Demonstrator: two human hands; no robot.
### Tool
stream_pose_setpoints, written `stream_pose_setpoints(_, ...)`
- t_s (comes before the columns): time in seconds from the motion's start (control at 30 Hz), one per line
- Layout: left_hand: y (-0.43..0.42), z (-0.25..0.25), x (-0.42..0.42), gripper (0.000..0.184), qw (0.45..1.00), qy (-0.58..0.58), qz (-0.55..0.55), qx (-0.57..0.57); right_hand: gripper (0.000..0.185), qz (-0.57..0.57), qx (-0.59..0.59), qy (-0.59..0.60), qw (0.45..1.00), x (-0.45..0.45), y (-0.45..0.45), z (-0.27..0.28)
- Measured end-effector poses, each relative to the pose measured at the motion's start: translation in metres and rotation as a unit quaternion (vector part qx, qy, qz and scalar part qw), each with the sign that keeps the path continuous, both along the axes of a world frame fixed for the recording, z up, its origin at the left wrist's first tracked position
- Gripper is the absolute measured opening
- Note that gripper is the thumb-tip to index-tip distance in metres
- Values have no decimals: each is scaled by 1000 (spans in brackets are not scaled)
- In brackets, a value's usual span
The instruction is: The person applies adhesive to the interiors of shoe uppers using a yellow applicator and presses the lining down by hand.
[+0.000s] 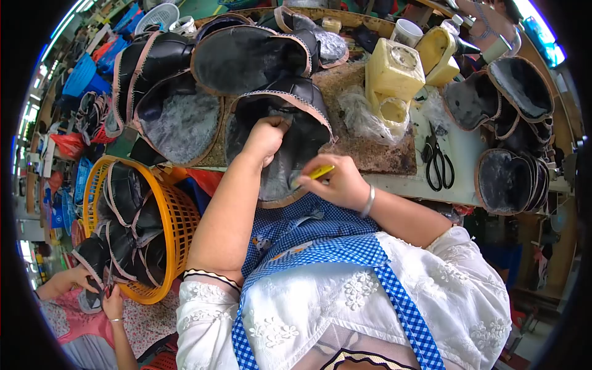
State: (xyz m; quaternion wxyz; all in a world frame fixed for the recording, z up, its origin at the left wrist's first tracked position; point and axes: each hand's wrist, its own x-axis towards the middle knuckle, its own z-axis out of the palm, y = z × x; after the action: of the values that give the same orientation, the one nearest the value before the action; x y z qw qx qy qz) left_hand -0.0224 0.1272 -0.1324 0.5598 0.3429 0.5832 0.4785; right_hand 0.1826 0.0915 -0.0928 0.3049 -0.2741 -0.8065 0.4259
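Note:
A black shoe upper (pixel 233 132) with grey fleece lining and a pinkish stitched edge lies at the table's front edge, against my apron. My left hand (pixel 268 137) reaches into its opening with fingers curled, gripping the lining; the fingertips are partly hidden. Just to the right, my right hand (pixel 343 184) is closed around a slim yellow-handled tool (pixel 322 171). The tool's lower end is close to the lining, and its exact kind is unclear. Behind stand more black fleece-lined uppers (pixel 179 120), stacked and overlapping.
Black scissors (pixel 439 163) lie right of the brown work board (pixel 394 157). Beyond are a cream block-shaped holder (pixel 394 68), crumpled plastic (pixel 364 117) and a white cup (pixel 407 31). More uppers (pixel 505 179) sit far right. An orange basket (pixel 176 216) holds uppers beside another person's hands (pixel 111 302).

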Motion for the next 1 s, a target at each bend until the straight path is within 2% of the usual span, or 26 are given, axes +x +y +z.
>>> stream_pose_setpoints(0.07, -3, 2, -1, 18, 1000, -24, -9, -1, 21, -87, -186, 143, 968, -8, 4, 0)
stream_pose_setpoints(0.1, -4, 4, -1, 18, 999, -31, -14, -5, 23, -132, -275, 212, 928, -11, 8, -1)
stream_pose_setpoints(0.13, -5, 7, -1, 18, 999, -37, -20, -9, 23, -172, -176, 202, 948, -15, 20, -15)
stream_pose_setpoints(0.23, -4, 11, -4, 17, 998, -57, -29, -26, 20, -84, -101, 54, 990, -11, 0, -12)
stream_pose_setpoints(0.27, -5, 11, -6, 17, 997, -65, -29, -35, 22, -42, -182, 77, 979, -11, -4, -16)
stream_pose_setpoints(0.37, -5, 10, -6, 16, 995, -88, -29, -27, 27, -183, -97, 247, 946, -23, 18, -17)
stream_pose_setpoints(0.43, -5, 10, -6, 15, 996, -78, -32, -40, 25, -79, -38, 23, 996, -12, 7, -4)
stream_pose_setpoints(0.5, -4, 10, -8, 15, 996, -76, -36, -41, 23, -1, -173, 13, 985, -2, 0, -7)
stream_pose_setpoints(0.57, -5, 7, -8, 15, 995, -87, -39, -32, 24, -126, 24, 115, 985, -5, 12, -9)
stream_pose_setpoints(0.6, -6, 6, -7, 15, 996, -73, -36, -29, 24, -98, 63, 9, 993, 3, 12, -11)
stream_pose_setpoints(0.63, -5, 5, -6, 15, 998, -56, -33, -23, 25, -43, 154, 11, 987, 5, 7, -9)
stream_pose_setpoints(0.7, -8, 0, -3, 18, 999, -17, -28, -8, 24, 33, -42, -84, 995, 14, -10, -1)
stream_pose_setpoints(0.73, -10, -3, -2, 20, 1000, 7, -27, 5, 23, 12, -111, -94, 989, 20, -10, 9)
stream_pose_setpoints(0.77, -12, -5, -1, 22, 999, 30, -23, 20, 20, -8, -210, -18, 977, 27, -3, 13)
stream_pose_setpoints(0.83, -24, -6, 7, 25, 998, 41, -12, 42, 14, -117, -283, 177, 935, 35, 18, 43)
stream_pose_setpoints(0.87, -30, -7, 11, 27, 998, 46, -6, 53, 12, -125, -116, 130, 977, 48, 42, 49)
stream_pose_setpoints(0.9, -35, -8, 16, 28, 991, 83, -1, 103, 11, -129, 55, 79, 987, 58, 58, 55)
stream_pose_setpoints(0.93, -40, -10, 21, 29, 981, 120, 4, 153, 14, -176, 188, -20, 966, 44, 53, 78)
stream_pose_setpoints(0.97, -43, -12, 23, 31, 967, 157, 10, 203, 14, -121, 271, -103, 949, 31, 53, 76)
stream_pose_setpoints(1.0, -42, -17, 21, 25, 968, 157, -4, 195, 15, -63, 350, -183, 916, 19, 54, 73)
